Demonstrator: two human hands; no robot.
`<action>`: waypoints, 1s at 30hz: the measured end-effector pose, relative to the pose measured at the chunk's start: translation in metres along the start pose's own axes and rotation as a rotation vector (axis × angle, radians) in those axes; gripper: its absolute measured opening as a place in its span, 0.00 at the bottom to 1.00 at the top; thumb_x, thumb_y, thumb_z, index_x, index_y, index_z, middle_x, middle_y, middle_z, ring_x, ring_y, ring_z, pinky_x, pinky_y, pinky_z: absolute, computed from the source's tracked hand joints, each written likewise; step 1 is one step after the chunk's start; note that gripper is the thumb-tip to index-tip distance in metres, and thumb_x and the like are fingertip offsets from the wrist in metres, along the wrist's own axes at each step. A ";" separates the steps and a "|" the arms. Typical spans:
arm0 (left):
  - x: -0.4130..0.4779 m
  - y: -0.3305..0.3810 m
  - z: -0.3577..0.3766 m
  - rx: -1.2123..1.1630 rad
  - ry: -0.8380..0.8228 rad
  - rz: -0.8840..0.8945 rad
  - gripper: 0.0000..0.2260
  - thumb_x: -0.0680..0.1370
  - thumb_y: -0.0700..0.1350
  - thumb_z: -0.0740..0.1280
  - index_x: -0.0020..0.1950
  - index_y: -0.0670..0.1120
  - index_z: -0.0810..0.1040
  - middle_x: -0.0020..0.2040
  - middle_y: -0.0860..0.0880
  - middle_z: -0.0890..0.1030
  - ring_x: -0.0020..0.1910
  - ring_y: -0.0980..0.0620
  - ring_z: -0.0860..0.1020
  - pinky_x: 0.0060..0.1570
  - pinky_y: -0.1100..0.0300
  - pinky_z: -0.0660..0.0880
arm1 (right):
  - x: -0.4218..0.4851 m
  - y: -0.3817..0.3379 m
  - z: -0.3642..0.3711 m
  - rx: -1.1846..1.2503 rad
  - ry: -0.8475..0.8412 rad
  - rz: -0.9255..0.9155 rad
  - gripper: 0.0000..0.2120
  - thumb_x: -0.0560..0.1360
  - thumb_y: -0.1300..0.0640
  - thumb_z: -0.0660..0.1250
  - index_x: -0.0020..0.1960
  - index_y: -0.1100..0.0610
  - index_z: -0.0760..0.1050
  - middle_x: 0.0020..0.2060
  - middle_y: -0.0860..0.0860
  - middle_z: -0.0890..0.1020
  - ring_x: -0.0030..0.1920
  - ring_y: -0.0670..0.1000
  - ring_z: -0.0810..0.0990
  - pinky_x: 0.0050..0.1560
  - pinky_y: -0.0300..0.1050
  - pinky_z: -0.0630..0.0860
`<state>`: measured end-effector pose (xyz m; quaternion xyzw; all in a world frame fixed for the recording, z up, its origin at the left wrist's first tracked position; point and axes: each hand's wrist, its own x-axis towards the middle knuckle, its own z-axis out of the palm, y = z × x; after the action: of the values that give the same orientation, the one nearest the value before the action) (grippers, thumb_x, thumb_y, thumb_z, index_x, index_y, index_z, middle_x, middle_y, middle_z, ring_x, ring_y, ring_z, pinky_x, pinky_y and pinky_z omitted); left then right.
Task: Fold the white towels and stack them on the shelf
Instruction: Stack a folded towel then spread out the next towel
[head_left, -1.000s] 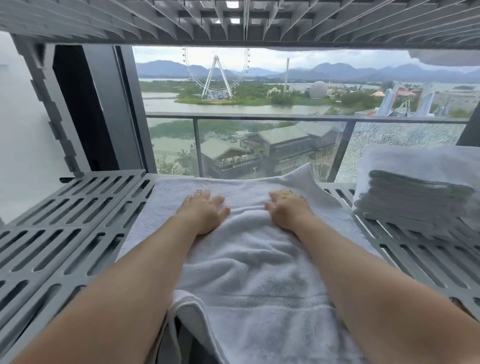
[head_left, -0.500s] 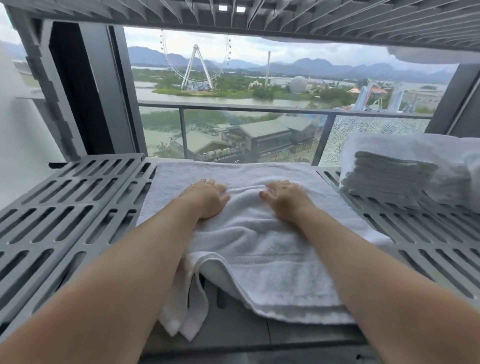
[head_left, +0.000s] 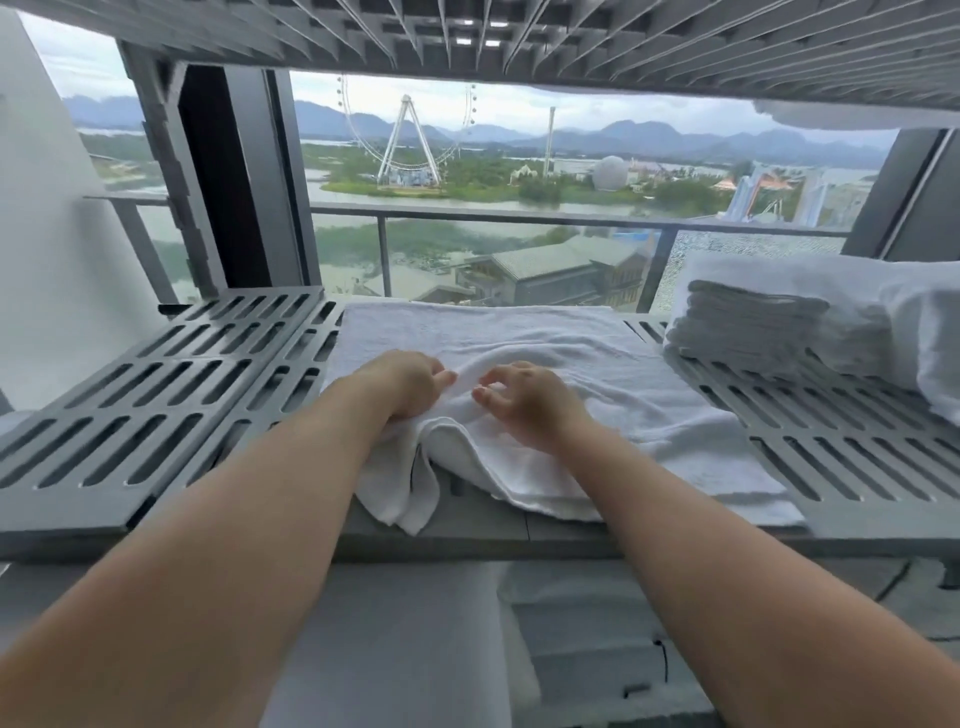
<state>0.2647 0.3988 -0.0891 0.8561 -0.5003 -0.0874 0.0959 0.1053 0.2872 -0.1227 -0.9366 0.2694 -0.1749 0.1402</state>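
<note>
**Location.** The towel (head_left: 597, 364) lies on the slatted shelf (head_left: 156, 374) at centre frame. Its far edge is near the back of the shelf and its near edge is doubled over at the front lip. One loose corner hangs off that lip at lower centre-left. Its long axis, as judged, runs left to right across the frame.

**Hands.** Both rest on the left-centre part of the towel, close together, with a raised fold between them.
- Left hand (head_left: 408, 382): fingers curled, pinching the fold from its left side.
- Right hand (head_left: 527, 400): fingers bent claw-like at the fold's right side, tips showing. Whether they hold cloth cannot be told.
- Both forearms reach in from the bottom of the frame, palms down.

**Critical relation.** Most of the towel lies to the right of the grip, so the right hand is nearer the bulk. The hanging corner is below the left hand.

**Other.** A stack (head_left: 743, 327) of folded towels stands at right on the same shelf, well apart from the hands.

**Step, as judged.** Folding is in hand and stacking is not yet done.
</note>
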 end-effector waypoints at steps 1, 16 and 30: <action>-0.011 0.001 -0.001 0.001 0.015 -0.007 0.22 0.84 0.58 0.53 0.71 0.49 0.74 0.70 0.46 0.76 0.67 0.44 0.72 0.67 0.48 0.68 | -0.008 -0.004 0.000 0.011 0.018 -0.029 0.19 0.79 0.41 0.60 0.64 0.49 0.78 0.62 0.52 0.80 0.61 0.54 0.77 0.61 0.51 0.73; -0.132 0.026 0.013 0.030 0.178 0.208 0.26 0.72 0.73 0.60 0.48 0.52 0.80 0.44 0.55 0.81 0.44 0.52 0.78 0.47 0.54 0.76 | -0.095 -0.010 -0.011 -0.145 -0.170 0.075 0.25 0.82 0.42 0.50 0.78 0.47 0.60 0.80 0.53 0.57 0.79 0.52 0.53 0.78 0.54 0.48; -0.117 0.025 0.006 0.641 0.140 0.056 0.13 0.78 0.40 0.62 0.59 0.49 0.81 0.73 0.43 0.72 0.71 0.45 0.71 0.62 0.54 0.71 | -0.100 -0.013 -0.011 0.046 -0.026 0.068 0.16 0.80 0.46 0.61 0.65 0.50 0.73 0.65 0.52 0.76 0.65 0.55 0.73 0.62 0.53 0.73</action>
<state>0.1860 0.4882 -0.0823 0.8324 -0.5181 0.1362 -0.1418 0.0277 0.3518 -0.1336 -0.9256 0.2953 -0.1640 0.1710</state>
